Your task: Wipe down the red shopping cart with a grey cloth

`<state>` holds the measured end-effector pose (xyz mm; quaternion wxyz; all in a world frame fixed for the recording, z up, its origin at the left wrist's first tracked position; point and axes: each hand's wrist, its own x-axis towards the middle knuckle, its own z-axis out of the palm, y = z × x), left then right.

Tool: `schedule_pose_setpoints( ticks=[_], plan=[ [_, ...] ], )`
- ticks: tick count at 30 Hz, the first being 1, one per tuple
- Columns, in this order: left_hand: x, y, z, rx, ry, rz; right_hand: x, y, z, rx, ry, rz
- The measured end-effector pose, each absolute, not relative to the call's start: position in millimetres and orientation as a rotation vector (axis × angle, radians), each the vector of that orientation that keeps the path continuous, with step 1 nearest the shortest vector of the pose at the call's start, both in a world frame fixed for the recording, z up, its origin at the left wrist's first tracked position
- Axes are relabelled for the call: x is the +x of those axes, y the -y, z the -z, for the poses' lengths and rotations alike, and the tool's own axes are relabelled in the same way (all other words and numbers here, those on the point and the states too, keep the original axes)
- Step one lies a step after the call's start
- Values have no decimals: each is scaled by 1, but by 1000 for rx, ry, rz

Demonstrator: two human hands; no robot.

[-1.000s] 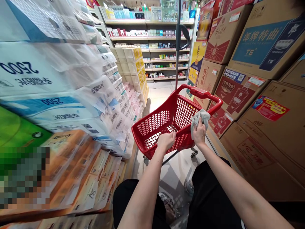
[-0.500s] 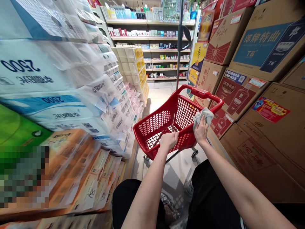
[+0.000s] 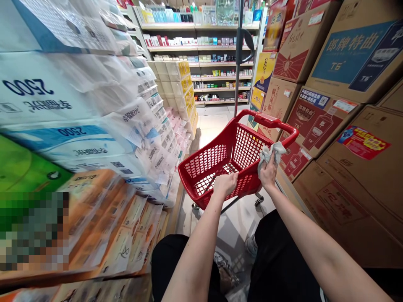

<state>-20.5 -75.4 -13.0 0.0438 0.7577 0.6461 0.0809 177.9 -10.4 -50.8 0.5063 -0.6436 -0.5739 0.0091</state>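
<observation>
A red plastic shopping cart point(image 3: 201, 158) with a perforated basket stands in front of me, its handle at the upper right. My left hand point(image 3: 225, 184) is closed on the basket's near rim. In my right hand point(image 3: 268, 172) is a crumpled greyish-white cloth point(image 3: 273, 152), pressed against the cart's side just below the handle. The cloth hides part of that side, and the fingertips of my left hand are out of sight behind the rim.
Stacked tissue packs point(image 3: 126, 117) line the left, with orange packs point(image 3: 103, 226) nearer me. Cardboard cartons point(image 3: 340, 121) rise on the right. A grey pole point(image 3: 236, 84) stands behind the cart. Stocked shelves point(image 3: 201, 48) cross the back.
My right hand and the cloth appear slightly farther right against the cart's side. The whole view has shifted a little. My left hand keeps its place on the rim.
</observation>
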Motion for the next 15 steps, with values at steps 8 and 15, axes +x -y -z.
schedule_pose_setpoints(
  ticks=[8,15],
  plan=[
    [-20,73,15,2341,-1972,-268,124,65,92,-1346,1674,-152],
    [-29,76,16,2352,-2005,-271,164,34,63,-1444,1451,-122]
  ],
)
